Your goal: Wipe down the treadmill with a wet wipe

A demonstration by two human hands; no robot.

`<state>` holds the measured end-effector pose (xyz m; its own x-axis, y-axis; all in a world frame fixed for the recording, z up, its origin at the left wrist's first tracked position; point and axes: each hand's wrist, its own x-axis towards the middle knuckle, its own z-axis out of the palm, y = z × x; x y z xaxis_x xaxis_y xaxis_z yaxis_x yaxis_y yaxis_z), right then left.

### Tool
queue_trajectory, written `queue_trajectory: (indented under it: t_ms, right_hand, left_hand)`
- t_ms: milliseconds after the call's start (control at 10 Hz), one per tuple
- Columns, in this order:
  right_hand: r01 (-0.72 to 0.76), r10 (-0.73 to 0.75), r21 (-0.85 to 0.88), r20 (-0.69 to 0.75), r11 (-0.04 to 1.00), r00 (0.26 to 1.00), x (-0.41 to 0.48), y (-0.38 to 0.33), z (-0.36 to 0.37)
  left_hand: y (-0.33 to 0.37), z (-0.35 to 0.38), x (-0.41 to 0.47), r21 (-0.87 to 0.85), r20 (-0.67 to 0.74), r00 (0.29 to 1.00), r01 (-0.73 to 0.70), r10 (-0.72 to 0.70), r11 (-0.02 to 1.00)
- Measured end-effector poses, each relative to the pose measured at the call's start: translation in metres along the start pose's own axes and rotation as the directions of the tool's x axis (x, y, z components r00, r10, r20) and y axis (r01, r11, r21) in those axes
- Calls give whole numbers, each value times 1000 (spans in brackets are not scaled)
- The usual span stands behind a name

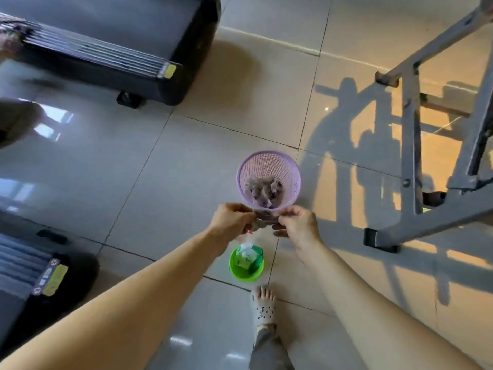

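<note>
Both forearms reach forward from the bottom edge. One treadmill (pixel 120 28) lies at upper left, a second treadmill (pixel 26 263) at lower left, both well apart from the hands. A grey metal frame (pixel 410 129) stands at right. On the tiles sits a purple basket (pixel 292 180) holding crumpled wipes (pixel 262 190); nearer is a green tub (pixel 237 272) with a pack (pixel 249 256) inside. Left hand (pixel 232 220) and right hand (pixel 298 225), fingers curled, each pinch an end of a grey wipe (pixel 262 218) over the basket's near rim.
</note>
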<state>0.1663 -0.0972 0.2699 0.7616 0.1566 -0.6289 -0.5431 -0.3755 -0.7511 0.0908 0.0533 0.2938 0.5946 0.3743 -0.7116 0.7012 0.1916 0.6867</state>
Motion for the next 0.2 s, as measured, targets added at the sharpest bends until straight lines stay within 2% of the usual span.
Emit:
queue_trajectory:
  t_ms: [100, 200]
  right_hand:
    - [-9, 9, -14, -46, 1000, 999, 83, -22, -13]
    - [-51, 49, -124, -23, 991, 999, 145, -33, -17]
  left_hand:
    - [26, 30, 67, -25, -10, 1000, 29, -29, 999]
    - [37, 42, 112, 19, -56, 997, 60, -59, 998]
